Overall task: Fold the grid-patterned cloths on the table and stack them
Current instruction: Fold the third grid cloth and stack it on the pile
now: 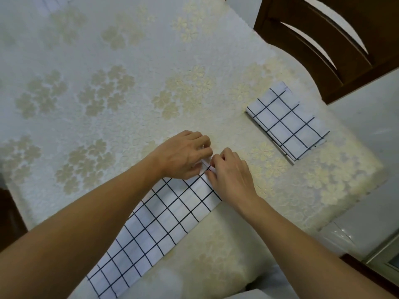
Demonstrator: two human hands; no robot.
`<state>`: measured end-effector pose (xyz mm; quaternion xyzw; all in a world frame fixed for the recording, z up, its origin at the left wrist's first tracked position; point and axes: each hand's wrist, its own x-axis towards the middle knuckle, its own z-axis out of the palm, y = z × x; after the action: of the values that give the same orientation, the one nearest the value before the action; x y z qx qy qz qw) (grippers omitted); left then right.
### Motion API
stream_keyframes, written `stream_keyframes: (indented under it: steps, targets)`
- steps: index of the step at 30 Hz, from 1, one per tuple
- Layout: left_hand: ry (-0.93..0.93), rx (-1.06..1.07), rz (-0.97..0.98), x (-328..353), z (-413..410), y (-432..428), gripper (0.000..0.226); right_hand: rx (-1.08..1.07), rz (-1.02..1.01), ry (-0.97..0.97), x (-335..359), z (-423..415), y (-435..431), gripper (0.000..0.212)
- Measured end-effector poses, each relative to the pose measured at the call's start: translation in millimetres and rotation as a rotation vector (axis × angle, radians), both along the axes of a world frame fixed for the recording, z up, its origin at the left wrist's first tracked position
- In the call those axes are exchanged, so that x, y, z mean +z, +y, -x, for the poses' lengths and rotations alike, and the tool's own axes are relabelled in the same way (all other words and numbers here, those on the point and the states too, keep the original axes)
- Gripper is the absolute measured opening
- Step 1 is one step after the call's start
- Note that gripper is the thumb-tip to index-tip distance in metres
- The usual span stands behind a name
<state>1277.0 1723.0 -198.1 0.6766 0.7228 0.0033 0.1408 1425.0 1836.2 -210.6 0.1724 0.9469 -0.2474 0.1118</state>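
Two grips, left hand and right hand, pinch far end of long gridded strip; folded rectangle apart.

Soft, even, bright light; faint shadows, wide-angle bending at edges.

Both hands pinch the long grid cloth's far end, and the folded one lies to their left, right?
No. The head view shows the folded grid cloth to their right; left hand and right hand do pinch the far end of the long grid cloth.

Open tablecloth ahead and left; folded cloth, chair at right.
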Motion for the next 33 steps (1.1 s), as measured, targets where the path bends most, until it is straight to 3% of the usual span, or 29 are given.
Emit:
stream_keyframes:
  steps: [10, 14, 17, 19, 24, 29, 33]
  targets:
    - [-0.026, 0.057, 0.022, 18, 1, 27, 0.025, 0.038, -0.009, 0.07, 22, 3, 28, 0.016]
    - [0.025, 0.05, -0.041, 27, -4, 21, 0.023, -0.07, 0.045, 0.037, 32, -4, 23, 0.028]
    - [0.07, 0.023, -0.102, 35, -4, 6, 0.014, -0.079, 0.024, 0.024, 42, -10, 9, 0.015]
    - [0.084, 0.023, -0.119, 40, -5, -7, 0.013, -0.048, -0.015, 0.032, 49, -15, -6, 0.018]
    - [0.068, 0.038, -0.194, 51, -21, -57, 0.033, -0.072, 0.022, 0.105, 64, -33, -58, 0.014]
    - [0.055, 0.12, -0.255, 52, -43, -124, 0.056, -0.029, 0.037, 0.129, 69, -58, -118, 0.039]
    - [0.05, 0.179, -0.282, 47, -63, -179, 0.057, 0.005, 0.021, 0.142, 70, -75, -166, 0.051]
